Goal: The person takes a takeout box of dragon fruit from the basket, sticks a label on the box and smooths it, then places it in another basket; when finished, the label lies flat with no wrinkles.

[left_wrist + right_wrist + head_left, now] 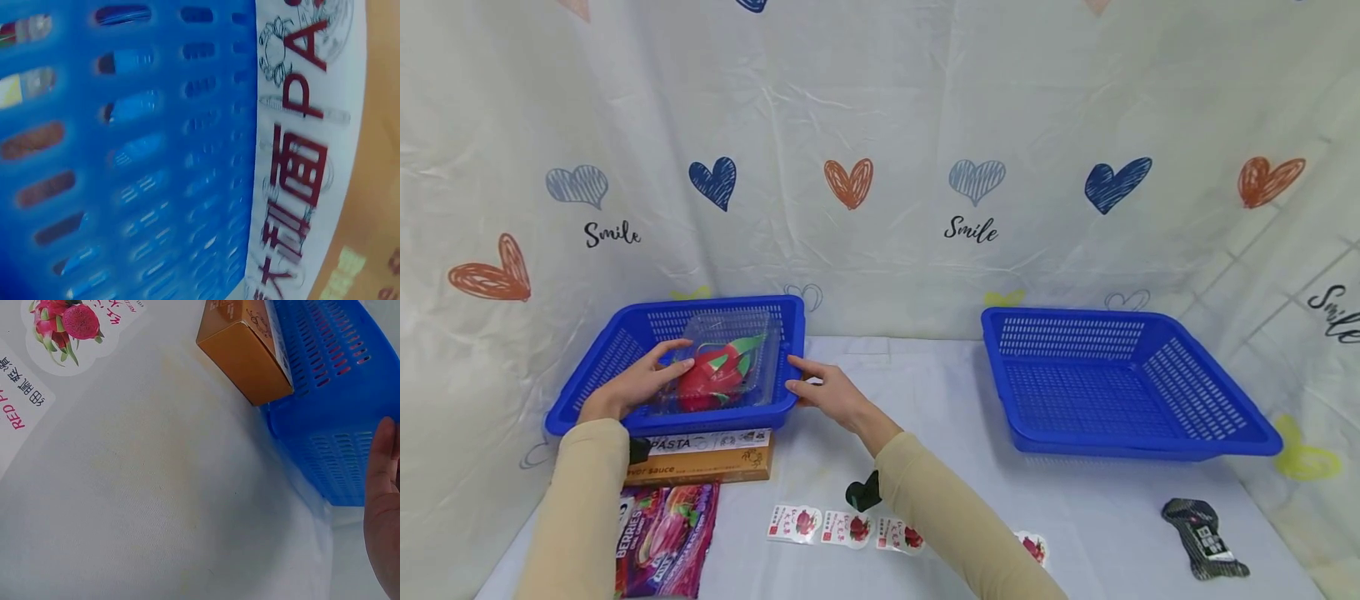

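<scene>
A clear plastic box (765, 367) with a red and green dragon fruit (709, 379) inside sits in the left blue basket (700, 423). My left hand (638, 382) reaches over the basket's left side, its extended fingertips resting on the box's left part. At the basket's right end, my right hand (835, 398) touches the rim with fairly straight fingers. The right wrist view shows that hand (382, 500) along the basket's end wall (340, 459). In the left wrist view only the slotted basket wall (165, 81) and packaging show; the hand itself is mostly hidden behind the slots.
A pasta box (737, 462) lies before the left basket, with purple candy packs (670, 542) nearer. Dragon fruit labels (847, 528) lie in a row at the front. A second blue basket (1067, 400) stands right, a dark patterned packet (1206, 537) in front of it.
</scene>
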`<state>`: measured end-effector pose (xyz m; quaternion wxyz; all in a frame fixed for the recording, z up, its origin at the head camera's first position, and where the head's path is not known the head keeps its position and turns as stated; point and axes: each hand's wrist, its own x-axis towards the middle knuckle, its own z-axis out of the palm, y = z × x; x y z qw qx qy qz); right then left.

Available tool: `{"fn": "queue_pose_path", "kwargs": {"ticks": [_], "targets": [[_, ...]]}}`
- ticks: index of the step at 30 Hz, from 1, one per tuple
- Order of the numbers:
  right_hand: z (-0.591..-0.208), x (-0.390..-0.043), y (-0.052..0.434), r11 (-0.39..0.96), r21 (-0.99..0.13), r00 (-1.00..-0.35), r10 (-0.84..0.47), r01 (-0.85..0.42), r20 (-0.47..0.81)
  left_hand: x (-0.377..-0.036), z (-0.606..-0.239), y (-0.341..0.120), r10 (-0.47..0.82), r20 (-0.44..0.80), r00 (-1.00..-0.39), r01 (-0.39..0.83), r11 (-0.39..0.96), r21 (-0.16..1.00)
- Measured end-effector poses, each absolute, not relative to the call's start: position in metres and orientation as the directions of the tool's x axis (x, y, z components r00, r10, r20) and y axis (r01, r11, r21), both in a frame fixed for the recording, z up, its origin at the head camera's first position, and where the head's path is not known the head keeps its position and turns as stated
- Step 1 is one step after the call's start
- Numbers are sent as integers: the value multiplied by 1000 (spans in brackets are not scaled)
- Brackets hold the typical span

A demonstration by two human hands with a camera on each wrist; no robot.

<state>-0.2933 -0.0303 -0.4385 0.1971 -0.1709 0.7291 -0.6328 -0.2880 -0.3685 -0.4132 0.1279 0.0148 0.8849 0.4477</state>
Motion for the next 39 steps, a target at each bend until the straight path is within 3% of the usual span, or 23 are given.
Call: {"fn": "queue_pose_path", "kwargs": {"ticks": [8,21,39], "targets": [[-438,-293,-30,126,-992,-862,-502,5,-68,-289,-412,-363,178,-170,-969,-72,454,888],[-439,-292,-30,110,-994,-866,-495,19,-72,-292,-413,-361,187,-119,-975,-27,434,901],[-446,-288,-29,77,-997,-860,-507,12,-49,-299,-386,-345,239,-24,-971,76,399,914]]}}
